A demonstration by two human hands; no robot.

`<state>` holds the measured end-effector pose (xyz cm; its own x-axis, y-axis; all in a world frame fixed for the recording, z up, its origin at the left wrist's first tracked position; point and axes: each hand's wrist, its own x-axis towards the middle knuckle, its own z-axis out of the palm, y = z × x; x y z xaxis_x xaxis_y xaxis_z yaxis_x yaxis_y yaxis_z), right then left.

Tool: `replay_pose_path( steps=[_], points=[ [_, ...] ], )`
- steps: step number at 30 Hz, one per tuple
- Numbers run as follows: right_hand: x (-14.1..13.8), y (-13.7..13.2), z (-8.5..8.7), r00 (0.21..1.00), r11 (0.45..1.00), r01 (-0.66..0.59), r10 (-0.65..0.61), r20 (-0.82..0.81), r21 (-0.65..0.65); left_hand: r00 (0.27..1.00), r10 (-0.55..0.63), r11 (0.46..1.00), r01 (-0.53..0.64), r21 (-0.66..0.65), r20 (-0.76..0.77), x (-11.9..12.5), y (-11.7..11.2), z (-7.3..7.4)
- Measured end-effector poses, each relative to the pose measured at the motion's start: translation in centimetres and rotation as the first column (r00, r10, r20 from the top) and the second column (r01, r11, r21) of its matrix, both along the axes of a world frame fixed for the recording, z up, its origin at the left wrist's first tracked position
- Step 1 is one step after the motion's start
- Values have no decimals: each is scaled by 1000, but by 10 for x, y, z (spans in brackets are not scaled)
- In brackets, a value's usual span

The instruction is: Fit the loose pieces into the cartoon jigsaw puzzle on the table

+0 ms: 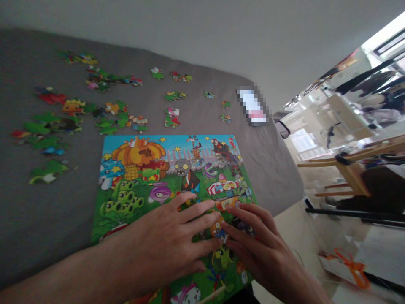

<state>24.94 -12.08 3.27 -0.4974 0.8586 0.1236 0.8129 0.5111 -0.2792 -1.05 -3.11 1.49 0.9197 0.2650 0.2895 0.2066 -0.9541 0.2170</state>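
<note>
A colourful cartoon jigsaw puzzle board (pixel 177 152) lies in front of me, printed with a pumpkin, green plant figures and grey zombies. My left hand (pixel 177 232) rests across its middle with the fingers spread and pointing right. Close by, my right hand (pixel 268 245) touches the right part of the board, its fingers stretched out toward the left fingertips. Neither hand shows a piece in its grip. The picture beneath my palms and forearms is hidden.
Loose puzzle pieces (pixel 109 80) lie scattered over the grey cloth (pixel 133 57) beyond the board, thickest at the left. A blurred-out phone (pixel 253 105) lies at the far right. Past the cloth's right edge stand wooden chair legs (pixel 348 169) and an orange ribbon (pixel 352 264).
</note>
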Motion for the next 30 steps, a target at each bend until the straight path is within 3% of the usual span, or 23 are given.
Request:
replay_pose_path(
  steps=[15,25,30],
  points=[
    [-8,7,-4,997,995,12,-19,-73,-96,999,44,999,-44,1,4,-3,-1,0],
    [-1,2,-5,998,997,31,-35,-50,-76,999,43,999,-43,-4,-13,-1,1,-3],
    [4,-1,-5,999,1000,0,0,-35,5,998,43,998,-44,-40,-36,2,0,-2]
  ],
)
